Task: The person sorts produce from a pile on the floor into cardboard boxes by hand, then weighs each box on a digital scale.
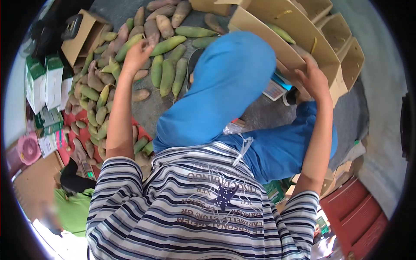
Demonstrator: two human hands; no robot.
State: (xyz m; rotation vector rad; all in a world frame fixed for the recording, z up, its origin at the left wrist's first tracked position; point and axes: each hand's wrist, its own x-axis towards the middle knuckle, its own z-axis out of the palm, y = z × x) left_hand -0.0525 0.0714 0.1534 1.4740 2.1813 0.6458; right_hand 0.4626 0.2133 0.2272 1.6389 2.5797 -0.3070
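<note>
My left hand (138, 55) is over a spread of long green radishes (168, 45) and pinkish-brown roots (151, 32) on the grey floor. Its thumb and fingers are apart, with the fingertips right at the end of one green radish (128, 47). On the other side, my right hand (313, 80) grips the near wall of a long cardboard box (264, 32), the thumb outside and the fingers over the edge. Inside that box lie a green radish (281, 33) and a brownish root (300, 50), partly behind the wall.
A digital scale (274, 91) sits under the box's near side, beside my blue-trousered knee (236, 60). More cardboard boxes (336, 32) stand at the far right. White-green cartons (43, 82) and a pink basin (29, 148) are at left. A person in green (73, 212) is at lower left.
</note>
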